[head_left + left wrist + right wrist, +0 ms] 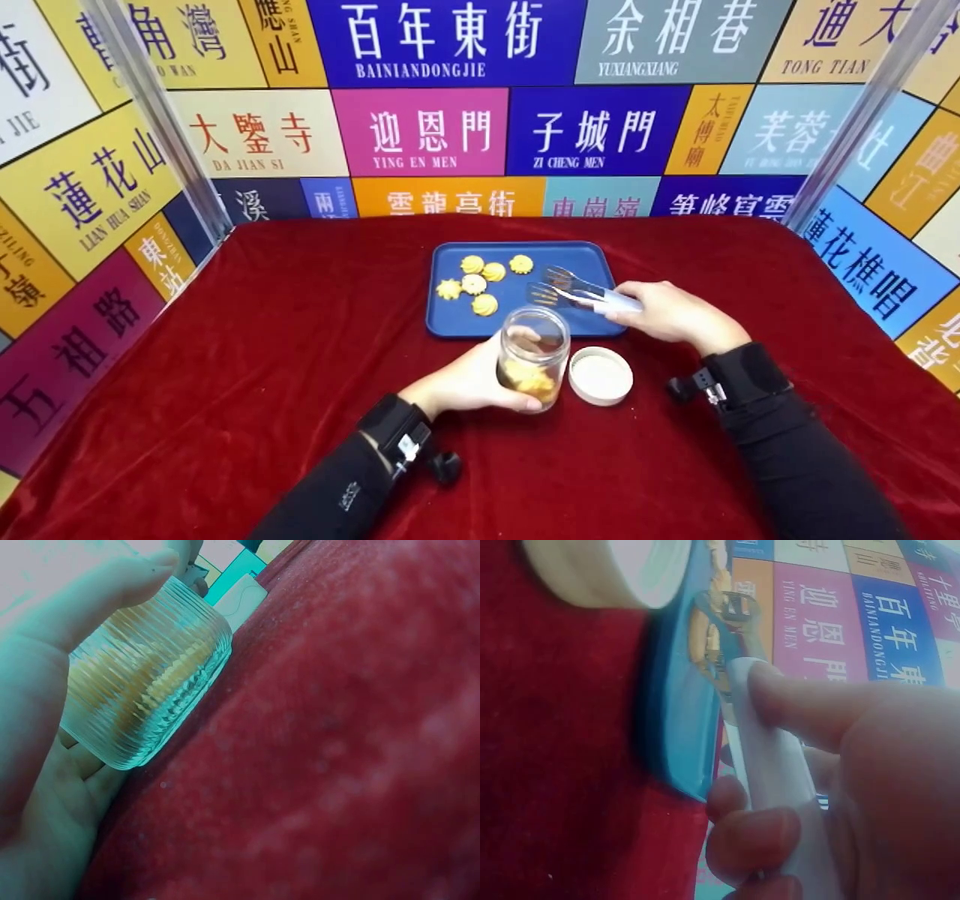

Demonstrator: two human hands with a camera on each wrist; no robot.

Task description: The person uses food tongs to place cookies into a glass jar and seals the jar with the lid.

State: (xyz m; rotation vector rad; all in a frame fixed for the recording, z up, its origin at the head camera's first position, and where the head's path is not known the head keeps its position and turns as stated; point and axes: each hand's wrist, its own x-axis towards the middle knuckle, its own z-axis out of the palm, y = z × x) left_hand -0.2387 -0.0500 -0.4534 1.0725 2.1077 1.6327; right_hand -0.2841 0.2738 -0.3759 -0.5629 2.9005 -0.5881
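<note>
My left hand (469, 381) grips a clear ribbed glass jar (161, 682), its lid off and yellow cookies (529, 379) inside its lower part. In the right hand (667, 311) is a pair of tongs (772, 757) with white handles and slotted metal ends. Those ends are over the right part of the blue tray (450, 327), with nothing seen between them. Several yellow piped cookies (485, 304) lie on the tray's left half. In the left wrist view, the thumb lies along the jar's side and other fingers are partly hidden behind it.
A round white lid (601, 376) lies on the red cloth (300, 337), just right of the jar. Behind the table stands a wall (420, 131) of coloured panels with street names. Metal posts (169, 127) rise at the back corners.
</note>
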